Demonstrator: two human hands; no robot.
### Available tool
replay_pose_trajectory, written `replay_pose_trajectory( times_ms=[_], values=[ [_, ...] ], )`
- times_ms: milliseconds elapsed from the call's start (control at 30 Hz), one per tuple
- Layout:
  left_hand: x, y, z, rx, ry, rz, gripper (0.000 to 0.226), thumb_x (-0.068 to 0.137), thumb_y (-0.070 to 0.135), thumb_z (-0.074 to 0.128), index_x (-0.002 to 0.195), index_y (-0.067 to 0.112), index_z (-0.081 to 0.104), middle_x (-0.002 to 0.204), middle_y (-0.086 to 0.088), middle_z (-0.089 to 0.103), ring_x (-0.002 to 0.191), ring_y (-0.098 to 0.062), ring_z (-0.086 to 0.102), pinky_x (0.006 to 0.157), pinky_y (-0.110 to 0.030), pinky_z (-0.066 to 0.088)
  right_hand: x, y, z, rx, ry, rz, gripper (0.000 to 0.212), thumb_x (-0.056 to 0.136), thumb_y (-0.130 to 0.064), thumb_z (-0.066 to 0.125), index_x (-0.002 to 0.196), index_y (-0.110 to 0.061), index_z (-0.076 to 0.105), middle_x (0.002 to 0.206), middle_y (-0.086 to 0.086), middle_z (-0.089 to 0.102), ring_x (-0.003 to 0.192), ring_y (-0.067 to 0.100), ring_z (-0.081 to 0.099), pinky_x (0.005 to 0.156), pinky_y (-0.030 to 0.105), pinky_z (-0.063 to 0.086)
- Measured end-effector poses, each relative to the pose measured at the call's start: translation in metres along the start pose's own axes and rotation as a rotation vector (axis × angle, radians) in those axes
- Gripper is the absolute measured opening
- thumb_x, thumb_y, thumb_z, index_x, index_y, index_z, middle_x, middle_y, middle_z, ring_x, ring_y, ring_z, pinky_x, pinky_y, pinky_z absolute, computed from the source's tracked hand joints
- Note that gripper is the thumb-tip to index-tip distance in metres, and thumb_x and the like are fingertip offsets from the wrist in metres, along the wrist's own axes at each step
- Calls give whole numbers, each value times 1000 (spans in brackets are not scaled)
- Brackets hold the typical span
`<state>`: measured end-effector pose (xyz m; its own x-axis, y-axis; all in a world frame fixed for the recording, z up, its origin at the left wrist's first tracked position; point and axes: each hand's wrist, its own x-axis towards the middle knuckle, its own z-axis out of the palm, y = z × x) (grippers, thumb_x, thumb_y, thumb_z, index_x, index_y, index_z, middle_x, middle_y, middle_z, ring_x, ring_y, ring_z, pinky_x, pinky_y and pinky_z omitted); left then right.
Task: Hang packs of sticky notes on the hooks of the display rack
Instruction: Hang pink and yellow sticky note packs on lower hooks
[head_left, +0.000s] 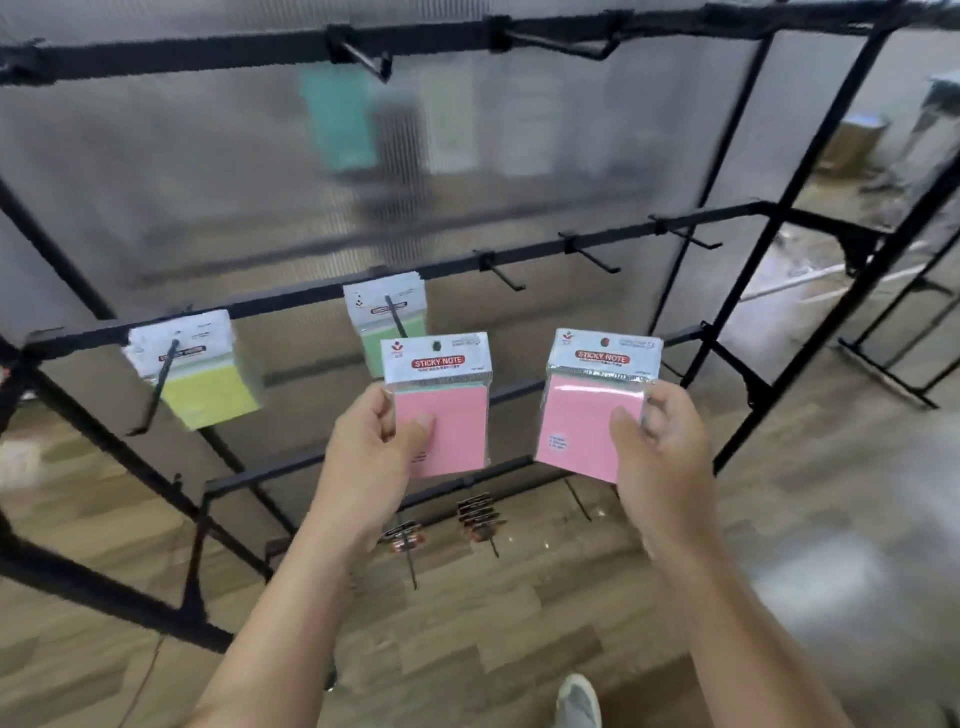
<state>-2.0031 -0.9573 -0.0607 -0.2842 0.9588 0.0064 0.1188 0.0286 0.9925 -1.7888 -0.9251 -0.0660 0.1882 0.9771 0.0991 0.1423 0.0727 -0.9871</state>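
My left hand (379, 457) grips a pink pack of sticky notes (447, 415) upright, thumb on its front. My right hand (660, 441) holds a second pink pack (587, 415) the same way, slightly tilted. Both packs float in front of the black display rack (727, 322), below its middle bar. On that bar a yellow pack (202, 374) hangs from a hook at the left, and a green pack (387, 317) hangs from the hook just behind my left pack. Bare hooks stick out further right: one hook (501, 273), a second hook (592, 257) and a third hook (685, 234).
Two bare hooks (374, 57) sit on the top bar. Low on the rack, small dark packs (475, 517) hang from lower hooks. A frosted panel stands behind the rack. The floor is wood-look planks; a shoe (579, 701) shows at the bottom edge.
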Motion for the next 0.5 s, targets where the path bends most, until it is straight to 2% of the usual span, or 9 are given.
replay_pose_trajectory(
  times_ms=[200, 300, 367, 433, 500],
  values=[
    [43, 4, 128, 13, -185, -13, 27, 96, 1, 54, 111, 22, 62, 100, 9, 74, 89, -2, 69, 65, -12, 50, 46, 30, -100, 1, 185, 81, 27, 94, -6, 49, 103, -29, 58, 94, -11, 72, 88, 9, 69, 65, 29, 56],
    [65, 11, 211, -8, -269, -18, 26, 96, 0, 54, 107, 22, 63, 97, 10, 75, 83, 2, 68, 63, -13, 51, 78, 40, -157, -12, 227, 106, 34, 95, -3, 50, 96, -36, 59, 86, -26, 71, 85, 1, 69, 73, 29, 55],
    [78, 15, 267, -8, -327, -26, 25, 96, 3, 55, 106, 25, 64, 99, 10, 75, 91, -7, 70, 75, -29, 58, 102, 45, -198, -15, 268, 98, 37, 95, 1, 49, 92, -35, 58, 80, -26, 70, 81, -1, 68, 67, 20, 53],
    [89, 19, 319, -9, -375, -39, 24, 96, 6, 56, 105, 26, 65, 102, 7, 75, 97, -18, 70, 86, -48, 57, 126, 50, -237, -22, 316, 96, 37, 94, 3, 49, 91, -33, 56, 79, -20, 71, 77, -3, 67, 59, 12, 50],
    [95, 24, 368, -23, -415, -41, 24, 96, 6, 56, 105, 26, 65, 102, 7, 75, 97, -19, 70, 88, -51, 55, 150, 55, -275, -25, 357, 101, 35, 95, 3, 49, 97, -31, 57, 90, -14, 70, 77, -2, 66, 57, 11, 49]
  ],
)
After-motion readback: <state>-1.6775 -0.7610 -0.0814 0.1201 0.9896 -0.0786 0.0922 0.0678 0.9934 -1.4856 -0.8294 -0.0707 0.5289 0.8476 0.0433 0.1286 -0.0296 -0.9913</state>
